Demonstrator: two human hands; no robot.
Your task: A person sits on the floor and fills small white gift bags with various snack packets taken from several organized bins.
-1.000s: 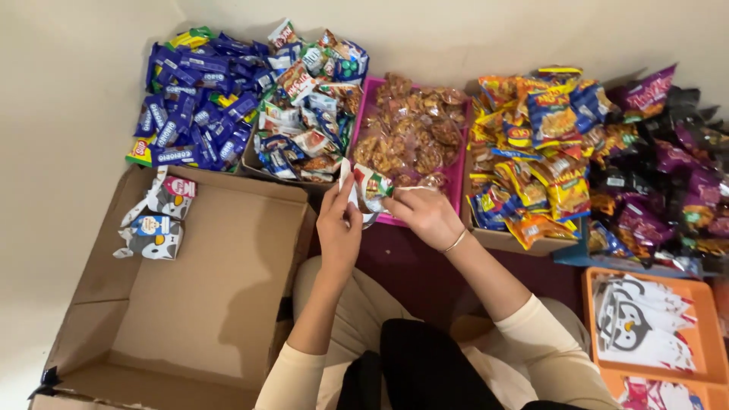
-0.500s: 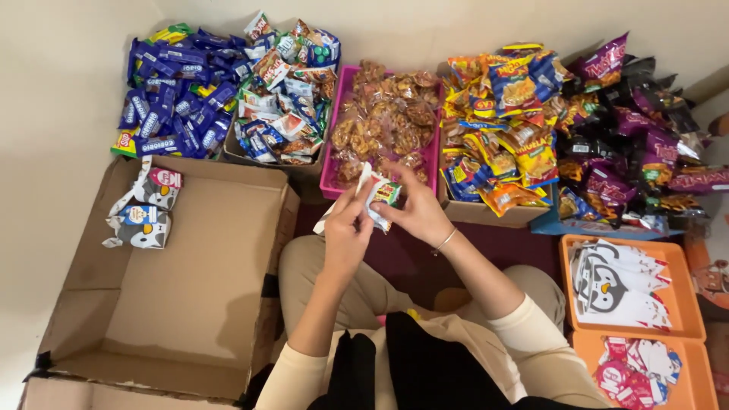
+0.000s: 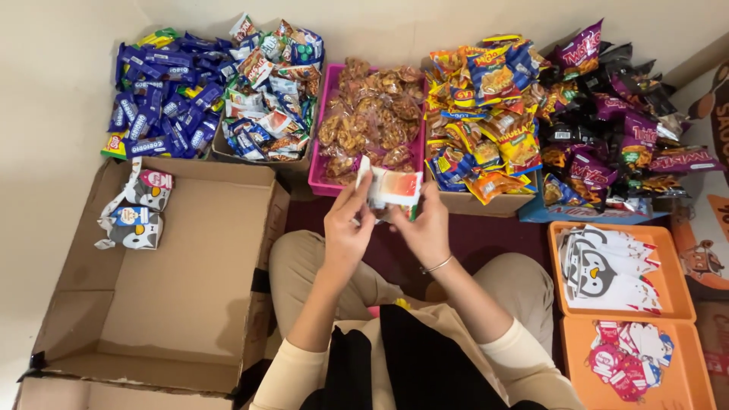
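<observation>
Now both hands hold a small packet, raised from half a second ago and turned flat side up.
Left hand (image 3: 345, 228) and right hand (image 3: 425, 228) pinch the packet (image 3: 395, 188) with closed fingers (image 3: 357, 199) over the lap, just before the pink tray (image 3: 315, 167); looks like folding or filling underway.

I see a small snack packet (image 3: 392, 187), white at its left end with an orange-red face and a green edge at lower right. It's held flat toward me, just at six o'clock of the pink tray's near rim.
</observation>
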